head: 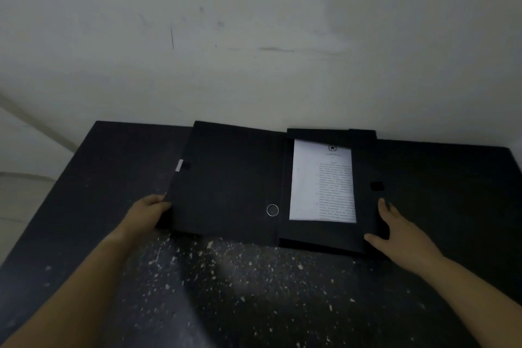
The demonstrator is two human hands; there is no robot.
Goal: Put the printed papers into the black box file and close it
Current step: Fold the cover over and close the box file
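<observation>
While the file lies open: black box file [276, 186] is flat on the dark surface [254, 291], lid [226, 183] folded out to the left, tray on the right.
Papers: printed papers [322, 181] already sit inside the right tray, text side up, roughly square to the walls.
Left hand: left hand [152, 206] holds the lid's near-left corner, fingers curled around the edge, pinching the lid.
Right hand: right hand [395, 232] is spread flat, resting against the tray's near-right corner, holding nothing.
Step judged: papers are in; lid swing and closure not yet done.
Risk 1: lid lifted from one corner could twist and drag the whole file left, since only a flat palm steadies the tray.
Risk 2: top sheet could lift or shift as the lid comes over and get caught at the tray wall.
Risk 3: the closure tab [180, 165] on the lid's outer edge might miss the black patch [377, 186] on the tray's side if the lid lands skewed, leaving the file unclosed.
Around: metal ring hole [272, 210] on the spine; white wall [254, 37] just behind the file; surface speckled with pale flecks near the person.
In the way: nothing lies on the lid's path; the wall touching the back leaves no room to push the file away.
</observation>
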